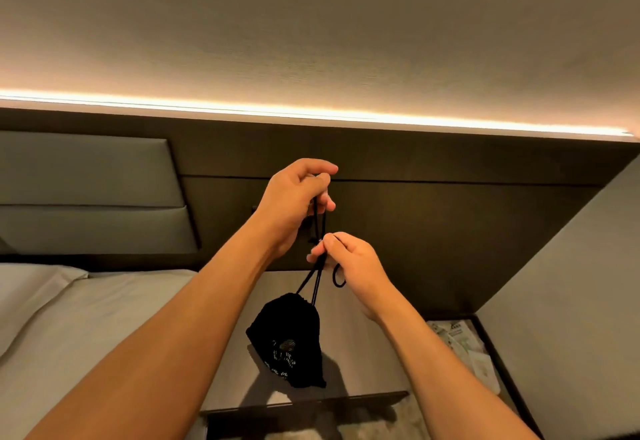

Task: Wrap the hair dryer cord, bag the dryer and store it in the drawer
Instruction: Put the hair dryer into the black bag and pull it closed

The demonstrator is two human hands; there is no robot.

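Observation:
A black drawstring bag (289, 339) with a pale print hangs in the air over the bedside table (367, 363), its mouth pulled tight. The hair dryer itself is hidden, presumably inside the bag. Two black drawstrings (313, 284) run up from the bag. My left hand (298, 197) is raised and closed on the upper ends of the strings. Just below it, my right hand (349, 263) pinches the strings, with a small loop of string hanging beside its palm.
A bed (86, 329) with pale sheets lies at the left, with a padded headboard (86, 190) behind it. An open drawer or side compartment (478, 360) at the lower right holds white packets. A dark wall panel with a light strip runs behind.

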